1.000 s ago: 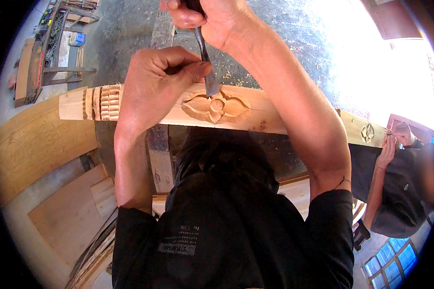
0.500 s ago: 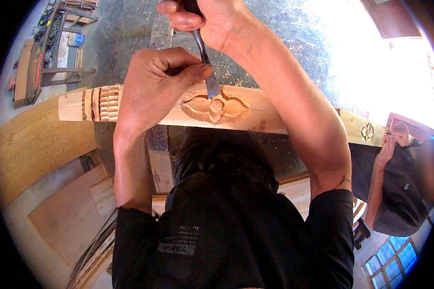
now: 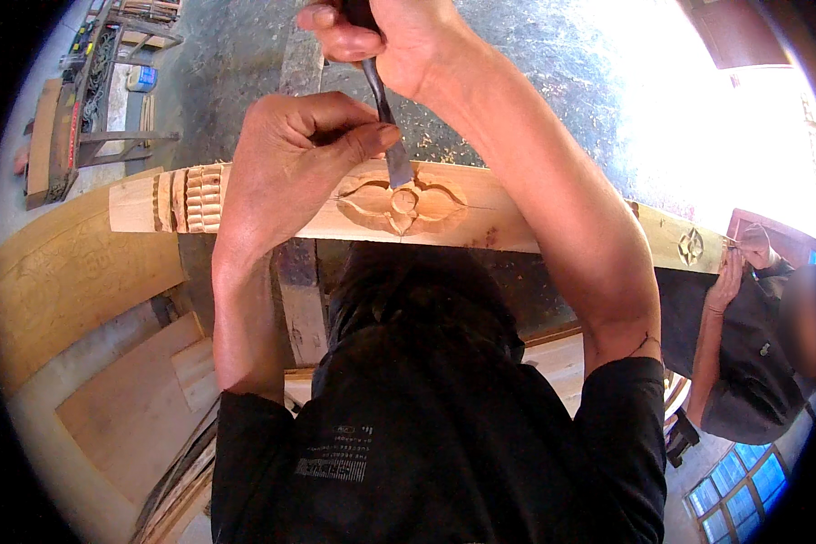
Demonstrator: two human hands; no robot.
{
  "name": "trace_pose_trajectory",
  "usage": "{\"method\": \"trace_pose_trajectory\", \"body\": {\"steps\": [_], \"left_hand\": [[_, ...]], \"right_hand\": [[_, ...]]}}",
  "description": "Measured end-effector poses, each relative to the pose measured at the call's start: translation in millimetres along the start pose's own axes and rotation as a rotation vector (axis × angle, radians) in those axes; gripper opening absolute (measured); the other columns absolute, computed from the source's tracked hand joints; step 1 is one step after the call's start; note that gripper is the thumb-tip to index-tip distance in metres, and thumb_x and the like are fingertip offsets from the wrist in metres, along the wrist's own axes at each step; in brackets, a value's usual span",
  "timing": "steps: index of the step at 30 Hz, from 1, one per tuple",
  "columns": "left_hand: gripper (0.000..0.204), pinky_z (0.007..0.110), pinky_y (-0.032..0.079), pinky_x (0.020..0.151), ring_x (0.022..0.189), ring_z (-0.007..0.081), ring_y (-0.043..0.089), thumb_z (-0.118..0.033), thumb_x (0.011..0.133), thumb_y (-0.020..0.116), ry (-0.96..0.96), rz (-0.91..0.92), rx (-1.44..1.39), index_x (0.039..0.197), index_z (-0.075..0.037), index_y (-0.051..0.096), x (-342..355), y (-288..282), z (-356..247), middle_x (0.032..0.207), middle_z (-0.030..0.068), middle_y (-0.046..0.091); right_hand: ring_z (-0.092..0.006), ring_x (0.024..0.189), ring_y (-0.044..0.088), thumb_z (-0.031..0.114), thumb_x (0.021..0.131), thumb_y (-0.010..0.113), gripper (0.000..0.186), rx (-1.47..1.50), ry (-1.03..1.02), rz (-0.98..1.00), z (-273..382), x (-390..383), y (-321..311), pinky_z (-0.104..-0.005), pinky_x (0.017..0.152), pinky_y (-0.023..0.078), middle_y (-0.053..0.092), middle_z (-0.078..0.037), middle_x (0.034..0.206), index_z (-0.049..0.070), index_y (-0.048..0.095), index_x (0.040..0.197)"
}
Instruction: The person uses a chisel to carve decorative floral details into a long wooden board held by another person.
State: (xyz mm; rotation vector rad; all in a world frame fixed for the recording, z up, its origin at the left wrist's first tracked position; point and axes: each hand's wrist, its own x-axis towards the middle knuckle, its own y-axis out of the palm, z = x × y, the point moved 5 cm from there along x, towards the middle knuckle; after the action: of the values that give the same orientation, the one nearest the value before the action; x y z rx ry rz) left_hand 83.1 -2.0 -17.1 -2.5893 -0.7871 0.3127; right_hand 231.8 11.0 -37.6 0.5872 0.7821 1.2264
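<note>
A carving chisel leans over a pale wooden beam, its wide blade tip resting at the far edge of a carved flower with a round centre. My right hand is wrapped around the dark handle at the top of the view; part of that handle lies beyond the picture's edge. Lower on the shank, thumb and fingers of my left hand pinch the metal just above the blade. That hand's heel lies over the beam, next to a ribbed carved band near the left end.
A co-worker at the right holds a thin tool at the beam's other carved motif. At the left lie a broad carved board and leaning planks. Wood chips dot the dark floor beyond; a rack stands far left.
The beam's carved flower appears slightly further left and higher in view. Both hands keep the same hold on the chisel, whose tip has hardly shifted.
</note>
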Motion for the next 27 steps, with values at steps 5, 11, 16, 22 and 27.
{"method": "trace_pose_trajectory", "body": {"steps": [5, 11, 16, 22, 27], "left_hand": [[0.014, 0.026, 0.044, 0.06, 0.069, 0.0032, 0.055, -0.008, 0.095, 0.083, 0.0, 0.011, -0.027, 0.094, 0.005, 0.08, 1, 2, 0, 0.072, 0.0001, 0.071], [0.012, 0.026, 0.046, 0.061, 0.069, 0.0042, 0.058, -0.007, 0.093, 0.082, 0.01, 0.007, -0.007, 0.095, 0.006, 0.081, 0, 3, -1, 0.074, 0.0029, 0.073], [0.011, 0.025, 0.049, 0.068, 0.078, 0.0033, 0.06, -0.005, 0.094, 0.083, -0.017, 0.04, 0.037, 0.097, 0.005, 0.08, -1, 0, -3, 0.082, -0.001, 0.075], [0.01, 0.024, 0.049, 0.069, 0.079, 0.0035, 0.06, -0.006, 0.096, 0.081, -0.053, 0.057, 0.039, 0.097, 0.004, 0.078, 0, 1, -3, 0.082, -0.0016, 0.073], [0.012, 0.025, 0.054, 0.07, 0.078, 0.0062, 0.067, -0.006, 0.102, 0.075, 0.092, -0.04, -0.237, 0.102, 0.005, 0.078, -1, -4, 2, 0.085, 0.0046, 0.076]], "right_hand": [[-0.0128, 0.045, 0.037, 0.041, 0.12, 0.032, 0.047, -0.031, -0.022, 0.025, 3, -5, 0, -0.0298, 0.042, 0.027, 0.058, -0.008, 0.067, 0.011, 0.051, 0.09], [-0.012, 0.046, 0.038, 0.041, 0.121, 0.03, 0.048, -0.065, 0.008, -0.009, 2, -7, 0, -0.0293, 0.042, 0.027, 0.058, -0.006, 0.067, 0.012, 0.053, 0.09], [-0.0128, 0.046, 0.037, 0.043, 0.12, 0.031, 0.049, -0.086, -0.008, -0.004, 7, -17, 6, -0.0298, 0.042, 0.027, 0.058, -0.007, 0.067, 0.011, 0.053, 0.09], [-0.0149, 0.046, 0.037, 0.047, 0.12, 0.032, 0.05, -0.022, -0.028, -0.027, 7, -10, -3, -0.03, 0.042, 0.027, 0.059, -0.009, 0.069, 0.012, 0.053, 0.09], [-0.0117, 0.046, 0.041, 0.047, 0.116, 0.05, 0.045, 0.052, -0.078, -0.174, 36, -31, 11, -0.0284, 0.04, 0.028, 0.059, -0.007, 0.068, 0.013, 0.054, 0.087]]}}
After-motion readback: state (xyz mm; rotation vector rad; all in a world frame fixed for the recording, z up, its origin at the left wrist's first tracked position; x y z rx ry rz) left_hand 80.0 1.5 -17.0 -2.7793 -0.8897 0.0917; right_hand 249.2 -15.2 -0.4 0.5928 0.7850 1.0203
